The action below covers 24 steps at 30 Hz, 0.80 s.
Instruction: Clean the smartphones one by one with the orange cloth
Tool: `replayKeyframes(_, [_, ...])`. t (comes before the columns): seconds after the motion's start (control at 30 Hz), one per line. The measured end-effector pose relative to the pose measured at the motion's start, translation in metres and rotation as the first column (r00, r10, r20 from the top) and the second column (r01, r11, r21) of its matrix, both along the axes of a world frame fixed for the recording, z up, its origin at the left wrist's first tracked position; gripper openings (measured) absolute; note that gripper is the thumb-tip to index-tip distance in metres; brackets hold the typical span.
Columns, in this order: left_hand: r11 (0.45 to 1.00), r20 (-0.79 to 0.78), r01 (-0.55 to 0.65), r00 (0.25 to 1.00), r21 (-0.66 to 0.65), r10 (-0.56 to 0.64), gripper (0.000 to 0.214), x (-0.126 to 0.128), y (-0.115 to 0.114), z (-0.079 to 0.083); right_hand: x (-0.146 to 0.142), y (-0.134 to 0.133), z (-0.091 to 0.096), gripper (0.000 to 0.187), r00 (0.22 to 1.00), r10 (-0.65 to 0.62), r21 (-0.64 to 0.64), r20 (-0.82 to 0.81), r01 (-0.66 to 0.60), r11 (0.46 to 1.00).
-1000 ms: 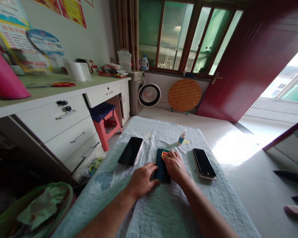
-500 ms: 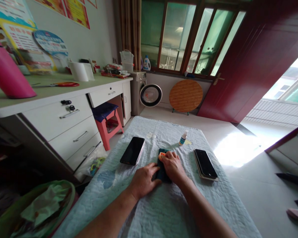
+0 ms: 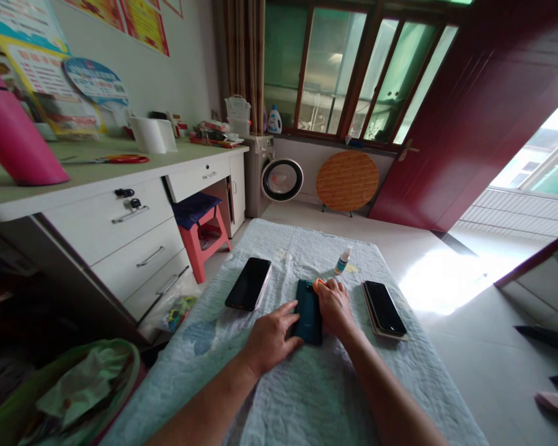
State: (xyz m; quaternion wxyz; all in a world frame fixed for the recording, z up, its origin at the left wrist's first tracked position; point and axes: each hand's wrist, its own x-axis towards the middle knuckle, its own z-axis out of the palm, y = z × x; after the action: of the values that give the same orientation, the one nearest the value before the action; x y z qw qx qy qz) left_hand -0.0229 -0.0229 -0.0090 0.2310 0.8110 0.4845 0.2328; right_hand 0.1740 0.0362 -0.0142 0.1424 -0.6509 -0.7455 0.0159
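Note:
A dark teal phone lies back-up on the light blue quilted cover. My left hand holds its left side, with the thumb near the lower corner and the fingers higher along the edge. Closed around a small orange cloth, my right hand is at the phone's upper right edge; the fingers hide most of the cloth. To the left lies a black-screened phone, and another phone lies to the right. A small spray bottle stands upright beyond my right hand.
A desk with drawers runs along the left, with a pink stool beside it. At lower left stands a green bin. Farther back are an open-doored washing machine, a round wooden tabletop and a red door.
My right hand has slid right with the orange cloth, from over the teal phone to its right edge, uncovering more of the phone's back. My left hand has stayed nearly still.

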Motion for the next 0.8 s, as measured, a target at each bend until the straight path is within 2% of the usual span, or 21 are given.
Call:
replayKeyframes(0.23, [0.999,-0.006,0.022,1.0,-0.035,-0.023,0.049,0.0,0.001,0.0,-0.004,0.021,0.008,0.03,0.999,-0.04,-0.1,0.023,0.043,0.994])
replayKeyframes(0.4, [0.999,0.009,0.021,1.0,-0.044,-0.021,0.049,0.0,0.002,0.0,-0.019,0.035,0.013,0.032,0.999,-0.004,-0.123,0.053,0.01,0.992])
replayKeyframes(0.6, [0.999,0.021,0.039,0.999,-0.038,-0.038,0.048,0.001,0.002,0.001,-0.038,0.039,0.014,0.03,0.994,0.076,-0.134,0.083,-0.065,0.989])
replayKeyframes(0.8, [0.999,-0.013,0.012,1.0,-0.03,-0.013,0.051,0.002,-0.001,0.0,-0.033,0.037,0.012,0.029,0.991,0.103,-0.111,0.086,-0.093,0.989])
